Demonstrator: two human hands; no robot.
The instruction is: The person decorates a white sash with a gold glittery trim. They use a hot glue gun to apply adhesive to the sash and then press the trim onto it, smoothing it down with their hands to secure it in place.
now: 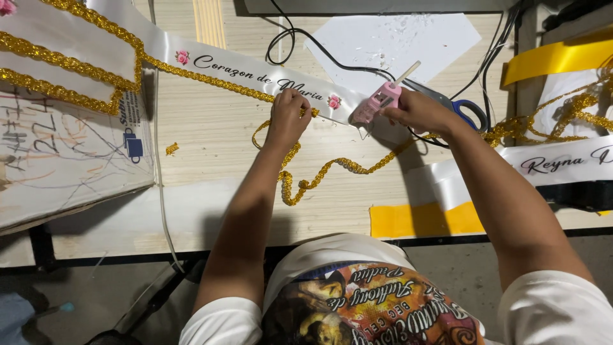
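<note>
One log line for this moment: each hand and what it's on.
left hand: pressing gold trim onto white sash | right hand: holding pink glue gun at sash edge | scissors: behind right hand

White sash (249, 70) with black script, pink roses and glittery gold braid (325, 169); pink glue gun (378, 102); pale wooden table (211, 134); blue-handled scissors (469, 110)
</note>
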